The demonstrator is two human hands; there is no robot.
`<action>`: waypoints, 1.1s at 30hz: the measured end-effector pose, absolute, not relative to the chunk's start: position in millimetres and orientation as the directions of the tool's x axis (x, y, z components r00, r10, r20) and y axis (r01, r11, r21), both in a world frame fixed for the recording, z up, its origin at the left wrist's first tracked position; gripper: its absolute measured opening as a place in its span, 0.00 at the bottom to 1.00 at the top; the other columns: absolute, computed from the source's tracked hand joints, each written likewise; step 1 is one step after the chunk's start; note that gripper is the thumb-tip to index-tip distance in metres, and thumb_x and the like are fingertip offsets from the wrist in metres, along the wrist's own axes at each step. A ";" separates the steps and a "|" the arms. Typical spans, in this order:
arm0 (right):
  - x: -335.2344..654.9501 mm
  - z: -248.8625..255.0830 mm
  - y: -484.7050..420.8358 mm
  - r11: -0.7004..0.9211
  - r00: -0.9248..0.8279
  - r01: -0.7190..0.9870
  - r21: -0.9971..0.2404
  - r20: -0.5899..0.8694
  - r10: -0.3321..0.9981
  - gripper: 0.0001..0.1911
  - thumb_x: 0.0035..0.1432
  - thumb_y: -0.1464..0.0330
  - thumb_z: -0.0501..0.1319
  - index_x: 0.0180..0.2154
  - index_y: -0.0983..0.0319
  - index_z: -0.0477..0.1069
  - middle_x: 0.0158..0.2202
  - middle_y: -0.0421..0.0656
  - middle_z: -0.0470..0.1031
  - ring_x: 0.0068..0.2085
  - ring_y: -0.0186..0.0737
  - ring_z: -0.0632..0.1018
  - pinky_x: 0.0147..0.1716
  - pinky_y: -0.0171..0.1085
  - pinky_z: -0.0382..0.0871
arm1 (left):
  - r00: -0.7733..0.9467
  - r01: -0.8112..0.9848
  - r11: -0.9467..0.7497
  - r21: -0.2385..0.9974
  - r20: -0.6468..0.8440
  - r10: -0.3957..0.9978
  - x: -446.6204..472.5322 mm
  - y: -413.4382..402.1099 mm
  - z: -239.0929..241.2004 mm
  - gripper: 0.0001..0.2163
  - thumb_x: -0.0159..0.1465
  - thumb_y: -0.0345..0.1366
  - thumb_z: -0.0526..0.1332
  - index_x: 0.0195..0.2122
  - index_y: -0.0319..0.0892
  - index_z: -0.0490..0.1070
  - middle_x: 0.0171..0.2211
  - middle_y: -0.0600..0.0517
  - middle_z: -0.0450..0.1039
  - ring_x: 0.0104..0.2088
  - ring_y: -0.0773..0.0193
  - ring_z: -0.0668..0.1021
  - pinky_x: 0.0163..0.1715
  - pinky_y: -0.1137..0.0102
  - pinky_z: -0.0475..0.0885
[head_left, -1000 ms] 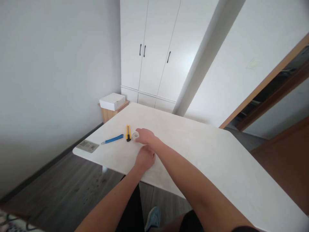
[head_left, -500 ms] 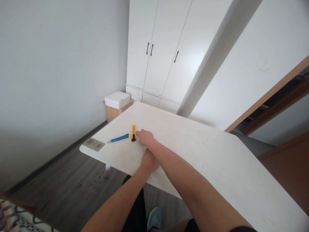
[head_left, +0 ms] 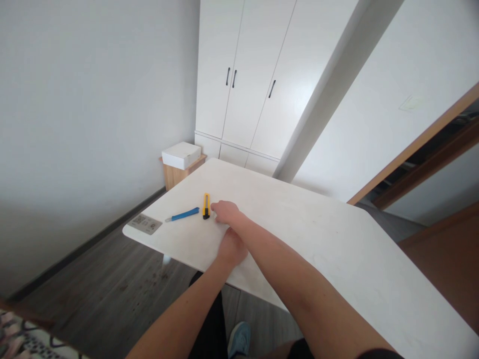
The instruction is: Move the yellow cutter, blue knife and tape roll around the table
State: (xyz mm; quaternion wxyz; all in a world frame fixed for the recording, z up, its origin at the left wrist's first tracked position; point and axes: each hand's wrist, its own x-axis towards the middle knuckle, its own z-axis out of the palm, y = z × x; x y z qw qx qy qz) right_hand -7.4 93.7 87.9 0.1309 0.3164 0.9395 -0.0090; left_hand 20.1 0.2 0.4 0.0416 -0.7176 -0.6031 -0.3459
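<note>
From my head view, my right hand [head_left: 225,213] lies curled over something I cannot see, just beside the yellow knife [head_left: 205,206] near the surface's [head_left: 337,239] left edge. My left hand [head_left: 232,248] rests flat behind it, empty. I should lift gently, clear of the blade.

Both bare forearms are reaching forward, the right hand [head_left: 225,213] lying knuckles-up with fingers curled, the left hand [head_left: 232,248] resting just behind it, near the table's edge.
</note>
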 end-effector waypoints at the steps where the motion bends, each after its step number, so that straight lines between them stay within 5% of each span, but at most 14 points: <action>1: -7.7 87.7 94.3 0.799 -0.764 0.597 0.063 -0.258 0.591 0.23 0.55 0.64 0.68 0.52 0.54 0.70 0.54 0.48 0.75 0.52 0.50 0.78 0.43 0.41 0.75 | 0.034 0.896 -0.266 0.356 0.542 0.840 20.2 -0.1 0.8 0.12 0.64 0.28 0.52 0.46 0.36 0.70 0.44 0.38 0.78 0.46 0.45 0.79 0.48 0.52 0.73; 15: -9.2 90.4 99.2 0.790 -0.743 0.612 0.039 -0.313 0.591 0.31 0.52 0.61 0.69 0.57 0.52 0.67 0.56 0.50 0.72 0.52 0.51 0.77 0.42 0.43 0.76 | 0.022 0.887 -0.241 0.393 0.486 0.874 19.8 1.2 -4.1 0.15 0.65 0.29 0.52 0.50 0.34 0.71 0.47 0.38 0.77 0.49 0.46 0.78 0.53 0.50 0.70; 22: -10.6 95.4 93.9 0.813 -0.758 0.579 0.055 -0.330 0.562 0.22 0.56 0.67 0.65 0.53 0.54 0.71 0.56 0.49 0.74 0.53 0.50 0.77 0.43 0.44 0.76 | 0.029 0.894 -0.235 0.382 0.474 0.880 19.5 0.9 1.8 0.12 0.65 0.29 0.51 0.46 0.37 0.71 0.43 0.40 0.78 0.46 0.47 0.79 0.49 0.51 0.73; 33: -5.0 105.9 91.3 0.794 -0.736 0.606 0.046 -0.347 0.581 0.22 0.55 0.68 0.65 0.53 0.54 0.71 0.57 0.47 0.74 0.55 0.49 0.76 0.44 0.43 0.75 | 0.071 0.915 -0.218 0.341 0.396 0.916 17.5 -0.1 6.1 0.11 0.65 0.28 0.54 0.43 0.37 0.75 0.43 0.40 0.78 0.46 0.48 0.79 0.50 0.53 0.72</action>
